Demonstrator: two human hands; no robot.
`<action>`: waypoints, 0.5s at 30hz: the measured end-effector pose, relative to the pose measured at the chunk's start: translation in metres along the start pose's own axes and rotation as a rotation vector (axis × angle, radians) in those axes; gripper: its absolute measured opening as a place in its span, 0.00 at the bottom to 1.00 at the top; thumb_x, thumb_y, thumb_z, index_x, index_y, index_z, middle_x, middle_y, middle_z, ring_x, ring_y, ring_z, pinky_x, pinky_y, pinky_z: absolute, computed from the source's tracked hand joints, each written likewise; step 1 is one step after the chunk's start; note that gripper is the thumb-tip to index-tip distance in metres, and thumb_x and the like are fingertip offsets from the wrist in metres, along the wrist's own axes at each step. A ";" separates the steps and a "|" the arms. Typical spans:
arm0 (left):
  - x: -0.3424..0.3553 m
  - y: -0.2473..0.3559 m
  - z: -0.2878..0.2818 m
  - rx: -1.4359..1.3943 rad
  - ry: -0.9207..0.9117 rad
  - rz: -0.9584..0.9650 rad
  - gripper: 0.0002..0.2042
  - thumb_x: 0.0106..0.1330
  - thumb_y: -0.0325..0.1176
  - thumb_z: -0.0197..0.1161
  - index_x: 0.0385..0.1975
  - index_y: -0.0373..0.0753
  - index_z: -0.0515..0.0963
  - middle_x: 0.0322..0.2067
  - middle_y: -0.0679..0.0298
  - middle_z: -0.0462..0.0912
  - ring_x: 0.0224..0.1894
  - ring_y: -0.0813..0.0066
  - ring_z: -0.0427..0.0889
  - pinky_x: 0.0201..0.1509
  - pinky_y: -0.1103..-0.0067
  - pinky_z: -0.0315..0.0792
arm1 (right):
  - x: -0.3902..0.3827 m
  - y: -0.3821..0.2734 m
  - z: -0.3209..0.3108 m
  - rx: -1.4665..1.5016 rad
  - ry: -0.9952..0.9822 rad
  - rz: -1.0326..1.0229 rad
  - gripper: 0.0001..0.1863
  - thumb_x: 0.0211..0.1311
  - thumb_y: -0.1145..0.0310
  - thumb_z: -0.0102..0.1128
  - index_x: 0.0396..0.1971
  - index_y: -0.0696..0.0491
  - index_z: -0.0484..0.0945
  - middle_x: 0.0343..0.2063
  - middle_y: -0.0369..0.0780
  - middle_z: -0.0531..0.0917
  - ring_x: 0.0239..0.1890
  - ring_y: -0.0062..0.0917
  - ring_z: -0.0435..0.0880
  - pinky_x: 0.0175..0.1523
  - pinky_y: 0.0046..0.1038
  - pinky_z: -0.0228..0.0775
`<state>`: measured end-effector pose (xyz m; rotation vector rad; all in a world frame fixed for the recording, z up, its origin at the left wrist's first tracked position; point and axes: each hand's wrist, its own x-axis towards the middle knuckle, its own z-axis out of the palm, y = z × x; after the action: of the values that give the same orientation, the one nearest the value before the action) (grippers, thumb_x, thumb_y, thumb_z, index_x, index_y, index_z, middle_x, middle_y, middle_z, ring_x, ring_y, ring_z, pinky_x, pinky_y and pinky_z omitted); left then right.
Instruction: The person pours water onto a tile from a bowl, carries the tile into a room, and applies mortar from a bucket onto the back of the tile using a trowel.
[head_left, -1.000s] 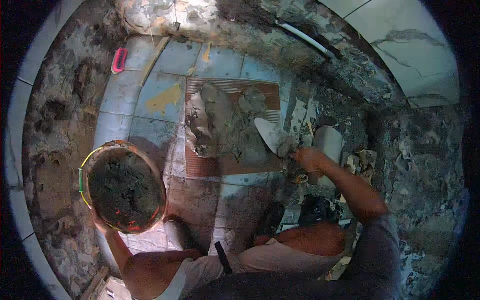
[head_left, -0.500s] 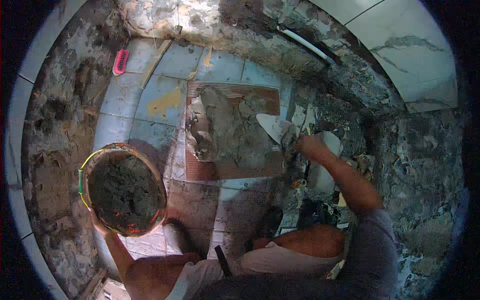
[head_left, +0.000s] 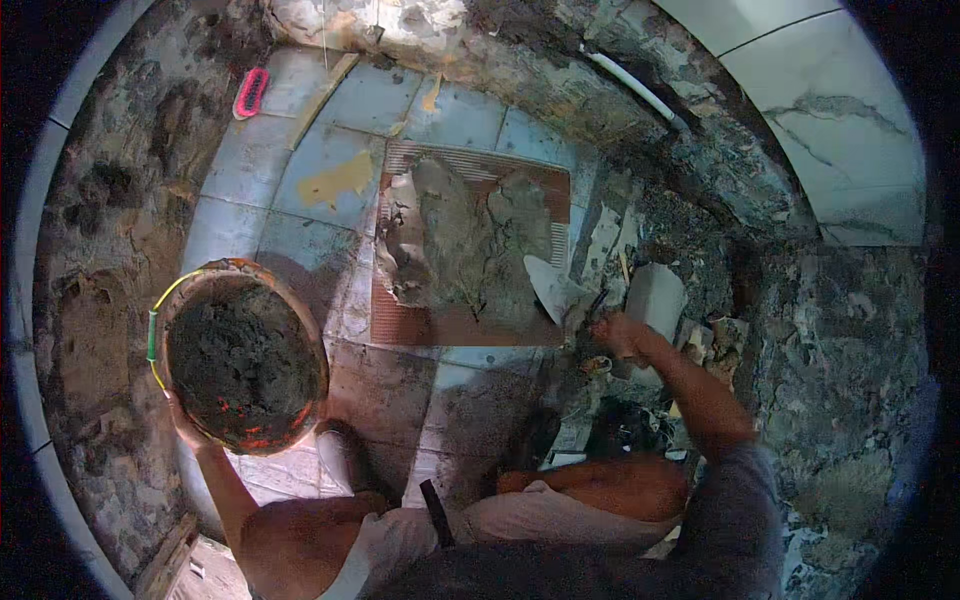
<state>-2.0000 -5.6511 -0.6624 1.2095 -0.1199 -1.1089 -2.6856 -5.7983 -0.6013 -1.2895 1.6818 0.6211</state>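
My left hand [head_left: 186,422] grips the lower left rim of an orange bucket [head_left: 322,350] filled with dark grey mortar [head_left: 240,350]. The bucket has a yellow wire handle with a green grip. In my right hand [head_left: 622,336] is a pointed trowel [head_left: 550,287], its blade over the right edge of a reddish-brown tile [head_left: 470,332]. That tile lies ridged side up on the floor. Wet grey mortar [head_left: 455,240] covers most of its middle, thick and ragged at the left, with ridges bare along the near and far edges.
A pink brush [head_left: 252,92] and a wooden strip [head_left: 325,100] lie on the far left of the tiled floor. Rubble and tile scraps [head_left: 712,350] crowd the right side beside a pale offcut [head_left: 657,293]. A white pipe [head_left: 630,85] runs along the far wall base. My feet are near the bucket.
The trowel has come nearer to me, toward the tile's near right corner. The mortar on the tile's right side has changed shape. My left hand stays on the bucket rim.
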 end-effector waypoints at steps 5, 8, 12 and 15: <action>0.001 -0.005 0.008 -0.005 -0.130 -0.020 0.26 0.64 0.50 0.43 0.53 0.36 0.64 0.51 0.56 0.69 0.51 0.60 0.69 0.54 0.67 0.64 | 0.034 0.093 -0.009 -0.340 -0.086 -0.415 0.18 0.60 0.52 0.48 0.37 0.53 0.71 0.27 0.38 0.75 0.29 0.24 0.76 0.31 0.28 0.70; -0.019 0.002 0.013 -0.037 -0.006 0.009 0.26 0.64 0.50 0.44 0.53 0.36 0.64 0.51 0.56 0.68 0.51 0.60 0.69 0.54 0.67 0.64 | -0.021 -0.032 -0.034 0.192 -0.327 0.207 0.16 0.61 0.54 0.47 0.39 0.51 0.70 0.24 0.35 0.74 0.24 0.21 0.75 0.25 0.27 0.69; -0.018 -0.002 0.047 -0.071 -0.058 -0.011 0.26 0.63 0.51 0.45 0.53 0.36 0.64 0.51 0.57 0.69 0.50 0.61 0.70 0.53 0.67 0.65 | 0.040 0.029 0.023 0.348 -0.385 -0.265 0.25 0.61 0.49 0.43 0.51 0.51 0.60 0.20 0.37 0.71 0.15 0.24 0.69 0.20 0.29 0.66; -0.012 -0.004 0.030 -0.044 -0.035 0.022 0.26 0.63 0.51 0.46 0.53 0.36 0.64 0.51 0.57 0.69 0.50 0.61 0.71 0.52 0.67 0.66 | 0.068 0.050 0.073 0.528 -0.498 -0.263 0.25 0.61 0.50 0.44 0.52 0.51 0.59 0.22 0.38 0.72 0.18 0.26 0.71 0.23 0.31 0.69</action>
<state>-2.0269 -5.6626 -0.6481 1.1473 -0.1349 -1.1084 -2.7103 -5.7556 -0.7014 -0.8602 1.1336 0.2763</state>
